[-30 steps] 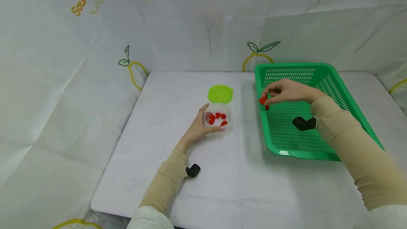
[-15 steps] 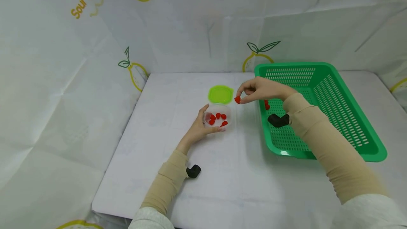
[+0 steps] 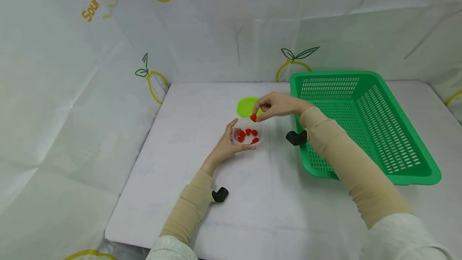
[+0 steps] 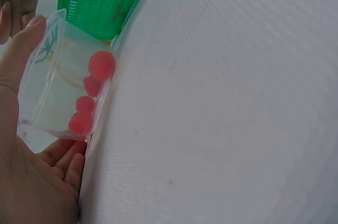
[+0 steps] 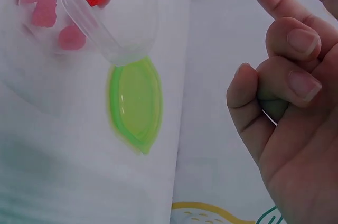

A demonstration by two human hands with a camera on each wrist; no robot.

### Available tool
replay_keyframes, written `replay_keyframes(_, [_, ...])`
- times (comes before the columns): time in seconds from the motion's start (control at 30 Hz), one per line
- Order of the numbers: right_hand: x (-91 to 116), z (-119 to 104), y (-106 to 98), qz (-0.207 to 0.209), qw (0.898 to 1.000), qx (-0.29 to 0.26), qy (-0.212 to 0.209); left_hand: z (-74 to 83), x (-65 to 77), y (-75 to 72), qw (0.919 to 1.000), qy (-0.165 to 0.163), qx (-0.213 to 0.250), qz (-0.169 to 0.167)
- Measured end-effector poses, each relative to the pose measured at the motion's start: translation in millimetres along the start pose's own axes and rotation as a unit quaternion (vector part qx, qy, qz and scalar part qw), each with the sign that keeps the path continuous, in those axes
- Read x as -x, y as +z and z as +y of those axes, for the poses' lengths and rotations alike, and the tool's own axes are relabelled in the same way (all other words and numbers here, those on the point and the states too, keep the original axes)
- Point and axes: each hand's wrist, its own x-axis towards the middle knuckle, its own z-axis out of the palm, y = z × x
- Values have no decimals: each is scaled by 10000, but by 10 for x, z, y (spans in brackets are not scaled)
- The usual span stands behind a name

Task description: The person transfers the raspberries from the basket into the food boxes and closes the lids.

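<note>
My left hand [image 3: 224, 147] holds a small clear plastic tub [image 4: 53, 84] standing on the table, thumb on one side and fingers on the other. Several red raspberries [image 3: 248, 131] lie on the tub's bottom; through its wall, the left wrist view shows some raspberries [image 4: 101, 65] close up. Above the tub's far rim, my right hand [image 3: 280, 104] pinches one raspberry [image 3: 254, 118] between thumb and index finger. In the right wrist view, that hand's other fingers [image 5: 303, 42] are curled in. A lime-green lid [image 3: 245, 106] lies flat behind the tub, partly covered by the right hand.
A large green slatted basket [image 3: 333, 74] stands on the right of the white-covered table [image 3: 180, 131], its near-left part beneath my right forearm. Behind the table hangs a white cloth [image 3: 216, 31] printed with lemons.
My right hand has moved left with the raspberry, from over the basket's left side to above the tub. The left hand and tub have stayed in place.
</note>
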Motion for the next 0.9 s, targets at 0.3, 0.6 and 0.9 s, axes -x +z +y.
replay_keyframes(0.3, [-139,81,106,-258,9995,86,138,6,14,-4,10000,-41,21,-1])
replay_keyframes(0.6, [-222,172,178,-544,9976,229,367,-8,0,-5,10000,-60,-8,27])
replay_keyframes(0.9, [-286,233,247,-781,9948,531,386,-27,-7,-5,10000,-44,-10,9])
